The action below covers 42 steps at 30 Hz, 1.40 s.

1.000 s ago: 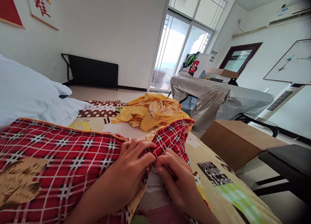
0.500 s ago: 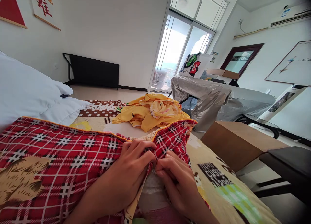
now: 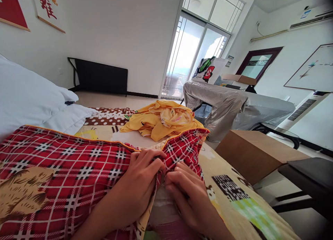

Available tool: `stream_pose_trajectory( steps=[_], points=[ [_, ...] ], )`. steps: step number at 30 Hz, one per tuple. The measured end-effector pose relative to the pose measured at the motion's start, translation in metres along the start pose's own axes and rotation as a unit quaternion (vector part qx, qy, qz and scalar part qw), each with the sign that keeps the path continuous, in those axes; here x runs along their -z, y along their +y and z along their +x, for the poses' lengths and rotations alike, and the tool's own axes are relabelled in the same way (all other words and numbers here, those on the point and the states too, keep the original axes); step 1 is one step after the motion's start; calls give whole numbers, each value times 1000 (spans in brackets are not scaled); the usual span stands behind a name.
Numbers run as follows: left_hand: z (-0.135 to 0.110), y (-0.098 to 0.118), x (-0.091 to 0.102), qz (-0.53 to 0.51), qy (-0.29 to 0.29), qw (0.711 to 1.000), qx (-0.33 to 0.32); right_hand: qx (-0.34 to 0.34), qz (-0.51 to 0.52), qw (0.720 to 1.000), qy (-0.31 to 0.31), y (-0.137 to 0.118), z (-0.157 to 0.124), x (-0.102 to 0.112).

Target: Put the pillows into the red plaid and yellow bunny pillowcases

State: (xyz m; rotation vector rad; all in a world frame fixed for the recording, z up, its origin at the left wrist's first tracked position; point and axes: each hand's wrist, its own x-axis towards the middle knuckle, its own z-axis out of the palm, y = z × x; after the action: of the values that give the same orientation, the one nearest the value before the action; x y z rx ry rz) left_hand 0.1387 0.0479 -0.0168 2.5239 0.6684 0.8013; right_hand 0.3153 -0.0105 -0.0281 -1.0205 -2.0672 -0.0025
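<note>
A red plaid fabric cover (image 3: 85,172) with orange piping and a printed brown animal spreads across the bed in front of me. My left hand (image 3: 137,182) is closed on its opening edge, thumb and fingers pinching the cloth. Close beside it, my right hand (image 3: 187,195) has curled fingers gripping the other side of the same edge. The fingertips nearly meet at the middle; what lies exactly between them is hidden. Below the hands, the opening shows pale inner cloth (image 3: 163,208).
A crumpled yellow cloth (image 3: 156,122) lies beyond the cover on the patterned bedsheet (image 3: 249,195). White pillows (image 3: 33,94) are at left. To the right stand a cardboard box (image 3: 255,153), a black stool (image 3: 309,174) and furniture under silvery sheeting (image 3: 223,101).
Both hands keep their hold on the cover. The fingertips have shifted very slightly, and the cloth's right corner has moved a little left.
</note>
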Motion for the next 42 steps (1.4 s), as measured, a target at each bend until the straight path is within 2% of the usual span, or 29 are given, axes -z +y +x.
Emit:
stream_pose_trajectory(
  steps=[10, 18, 23, 27, 30, 32, 34, 37, 42],
  points=[
    [6, -6, -4, -98, 113, 987, 50, -4, 18, 999, -46, -6, -2, 0],
    [7, -13, -8, -124, 188, 973, 49, -8, 36, 998, -52, -8, 0, 3],
    [13, -25, -9, -127, 239, 962, 48, -12, 40, 998, -48, -9, 0, 2],
    [13, -32, -10, -66, 237, 969, 34, -20, 29, 999, -34, -4, 1, 0],
    [7, -26, -9, 38, 226, 973, -23, -42, 27, 999, 4, 2, 2, -2],
    [3, -18, -8, 68, 190, 976, -76, -56, 32, 997, 28, 7, 3, -2],
    [2, -10, -7, 56, 145, 982, -106, -66, 37, 996, 42, 11, 3, -3],
    [3, -6, -6, 29, 95, 990, -103, -72, 38, 995, 49, 14, 5, -5],
    [6, -15, -5, 21, 20, 997, -72, -68, 26, 996, 49, 15, 7, -8]
  ],
)
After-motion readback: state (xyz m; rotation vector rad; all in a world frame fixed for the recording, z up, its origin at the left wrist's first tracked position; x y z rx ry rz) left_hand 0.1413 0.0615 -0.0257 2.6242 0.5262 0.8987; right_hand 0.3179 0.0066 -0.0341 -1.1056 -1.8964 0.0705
